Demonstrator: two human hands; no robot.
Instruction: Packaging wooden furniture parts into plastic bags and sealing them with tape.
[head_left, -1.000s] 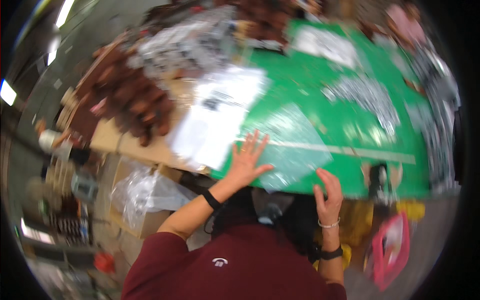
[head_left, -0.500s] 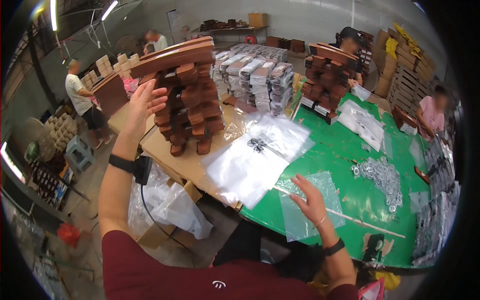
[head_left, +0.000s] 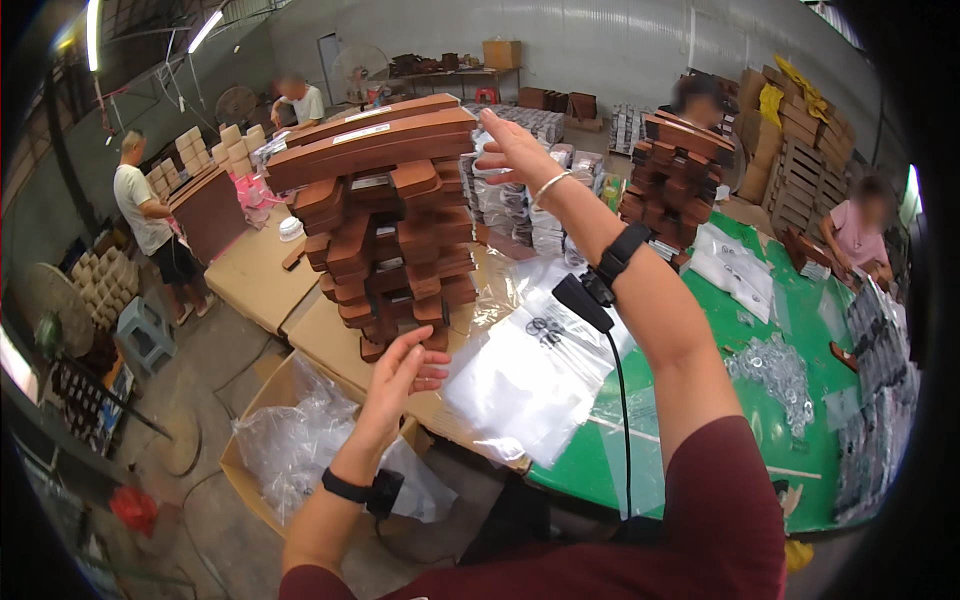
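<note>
A tall stack of reddish-brown wooden pieces (head_left: 430, 245), laid crosswise in layers, stands before me on the brown cardboard-topped table (head_left: 255, 280). Two long wooden bars (head_left: 375, 145) lie across its top. My right hand (head_left: 515, 152) is raised beside the right end of those bars, fingers stretched out and holding nothing. Low by the foot of the stack is my left hand (head_left: 405, 370), its fingers apart and empty; whether its fingertips touch the wood I cannot tell. Flat clear plastic bags (head_left: 520, 385) with black printed marks lie right of the stack, below my right forearm.
On the green tabletop (head_left: 700, 400) lie a heap of clear rings (head_left: 775, 375) and more plastic bags (head_left: 730, 270). A second wooden stack (head_left: 675, 185) and wrapped bundles (head_left: 875, 380) stand rightward. Below left sits a carton (head_left: 245, 465) of plastic. Several people work around the room.
My left hand has come down from the stack's upper left to its foot. My right hand has risen from over the green table to the stack's upper right. The view has shifted.
</note>
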